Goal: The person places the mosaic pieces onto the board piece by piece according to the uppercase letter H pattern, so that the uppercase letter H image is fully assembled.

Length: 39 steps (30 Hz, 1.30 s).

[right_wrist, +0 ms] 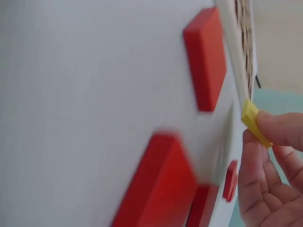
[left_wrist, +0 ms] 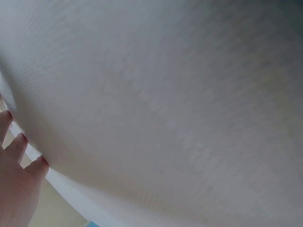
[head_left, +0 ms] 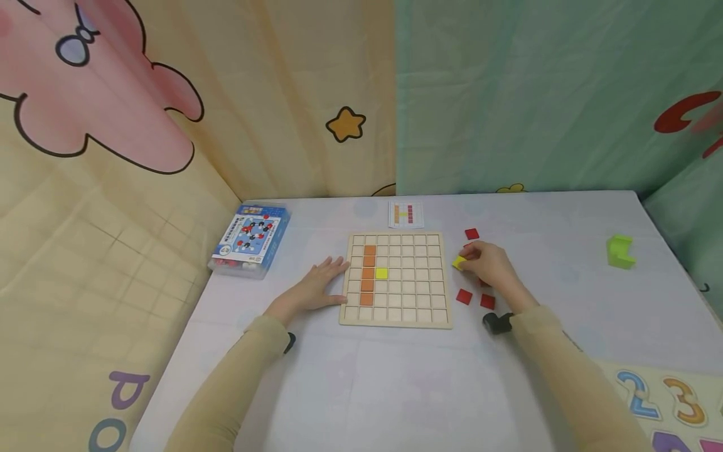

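A wooden grid board (head_left: pixel 403 314) lies on the table with several orange tiles (head_left: pixel 367 285) down one column and a yellow tile (head_left: pixel 381 274) beside them. My left hand (head_left: pixel 319 285) rests at the board's left edge, fingers straight and spread; the left wrist view catches its fingertips (left_wrist: pixel 19 139) against the white surface. Just right of the board, my right hand (head_left: pixel 490 267) pinches another yellow tile (right_wrist: pixel 253 122) between thumb and fingers. Several red tiles (head_left: pixel 464 296) lie around and below that hand, some partly hidden by it.
A small pattern card (head_left: pixel 406 215) lies behind the board. At the back left is a blue-labelled plastic box (head_left: pixel 250 238). A green block-like piece (head_left: pixel 620 251) stands far right, and a number board (head_left: pixel 661 395) covers the near right corner.
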Motion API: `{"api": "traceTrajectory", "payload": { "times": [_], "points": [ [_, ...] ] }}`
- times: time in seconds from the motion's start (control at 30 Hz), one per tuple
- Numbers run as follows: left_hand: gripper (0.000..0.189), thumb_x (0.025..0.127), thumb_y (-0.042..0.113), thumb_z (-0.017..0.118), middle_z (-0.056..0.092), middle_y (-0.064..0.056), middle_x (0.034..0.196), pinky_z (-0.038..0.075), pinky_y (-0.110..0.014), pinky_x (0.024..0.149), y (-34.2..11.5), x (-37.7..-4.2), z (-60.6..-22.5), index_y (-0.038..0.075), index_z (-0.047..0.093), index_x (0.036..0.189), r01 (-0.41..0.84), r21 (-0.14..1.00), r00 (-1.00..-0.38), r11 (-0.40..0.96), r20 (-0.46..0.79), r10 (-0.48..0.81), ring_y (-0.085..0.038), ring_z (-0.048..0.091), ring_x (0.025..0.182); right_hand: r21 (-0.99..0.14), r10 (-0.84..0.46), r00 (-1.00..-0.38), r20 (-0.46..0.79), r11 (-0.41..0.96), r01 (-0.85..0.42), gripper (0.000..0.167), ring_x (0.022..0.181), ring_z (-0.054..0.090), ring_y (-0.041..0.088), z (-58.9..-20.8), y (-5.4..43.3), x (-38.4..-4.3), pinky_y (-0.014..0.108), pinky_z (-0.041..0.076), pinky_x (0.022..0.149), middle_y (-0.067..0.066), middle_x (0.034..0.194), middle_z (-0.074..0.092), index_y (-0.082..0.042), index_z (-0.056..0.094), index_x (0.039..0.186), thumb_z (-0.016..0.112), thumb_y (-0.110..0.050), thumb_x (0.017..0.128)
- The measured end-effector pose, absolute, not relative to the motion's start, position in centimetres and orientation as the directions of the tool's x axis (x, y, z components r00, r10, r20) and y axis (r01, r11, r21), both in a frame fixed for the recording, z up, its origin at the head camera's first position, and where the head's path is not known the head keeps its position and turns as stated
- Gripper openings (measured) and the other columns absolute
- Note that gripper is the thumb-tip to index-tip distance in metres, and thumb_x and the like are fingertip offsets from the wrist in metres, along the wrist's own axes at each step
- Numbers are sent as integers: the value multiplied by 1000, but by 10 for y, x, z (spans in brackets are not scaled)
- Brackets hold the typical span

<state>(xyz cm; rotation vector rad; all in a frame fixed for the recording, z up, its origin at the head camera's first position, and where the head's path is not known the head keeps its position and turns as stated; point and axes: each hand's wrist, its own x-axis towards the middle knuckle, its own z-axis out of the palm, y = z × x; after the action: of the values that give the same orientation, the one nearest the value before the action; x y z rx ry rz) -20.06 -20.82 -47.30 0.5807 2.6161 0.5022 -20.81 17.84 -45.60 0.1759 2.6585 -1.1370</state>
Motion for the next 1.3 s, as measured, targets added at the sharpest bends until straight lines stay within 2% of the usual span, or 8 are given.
{"api": "traceTrajectory", "payload": {
  "times": [0.13, 0.33, 0.47, 0.73, 1.03, 1.3],
  "points": [
    [88, 89, 43, 71, 13, -9, 166, 6, -57, 124, -208, -200, -472, 16, 23, 158, 318, 427, -828, 847, -311, 467, -34, 3, 154, -753, -9, -964, -264, 627, 200, 29, 99, 60, 29, -454, 162, -207, 31, 56, 83, 18, 114, 64, -3, 62, 116, 69, -18, 92],
    [88, 89, 43, 71, 13, -9, 166, 4, -56, 124, -208, -200, -471, 16, 23, 158, 304, 444, -828, 843, -315, 464, -34, 2, 154, -814, -84, -967, -242, 559, 155, 26, 88, 62, 23, -453, 125, -210, 27, 57, 74, 14, 107, 67, -5, 66, 110, 73, -18, 89],
    [89, 88, 44, 71, 13, -8, 166, 4, -56, 124, -208, -199, -472, 16, 23, 158, 299, 447, -829, 843, -315, 462, -33, 2, 154, -826, -139, -966, -218, 554, 106, 23, 86, 63, 21, -455, 100, -214, 27, 56, 74, 12, 103, 69, -7, 68, 109, 73, -17, 89],
    [90, 88, 46, 70, 12, -8, 166, 4, -56, 124, -209, -200, -474, 17, 23, 158, 303, 441, -828, 845, -317, 463, -32, 2, 154, -802, -207, -955, -214, 595, 51, 15, 93, 58, 22, -459, 76, -217, 29, 51, 81, 9, 102, 69, -9, 73, 103, 71, -11, 88],
    [89, 88, 46, 70, 12, -8, 166, 4, -56, 124, -209, -202, -475, 17, 23, 158, 306, 432, -828, 849, -320, 461, -32, 2, 154, -771, -227, -955, -192, 637, 4, 8, 84, 57, 18, -458, 69, -217, 26, 50, 75, 8, 94, 70, -6, 74, 93, 73, -10, 86],
    [89, 89, 45, 70, 13, -8, 166, 5, -55, 124, -208, -201, -474, 16, 23, 158, 307, 425, -829, 852, -321, 459, -32, 2, 154, -704, -239, -953, -187, 709, -40, 12, 89, 56, 22, -460, 63, -216, 33, 51, 81, 9, 99, 65, -5, 75, 99, 71, -9, 88]
  ]
}}
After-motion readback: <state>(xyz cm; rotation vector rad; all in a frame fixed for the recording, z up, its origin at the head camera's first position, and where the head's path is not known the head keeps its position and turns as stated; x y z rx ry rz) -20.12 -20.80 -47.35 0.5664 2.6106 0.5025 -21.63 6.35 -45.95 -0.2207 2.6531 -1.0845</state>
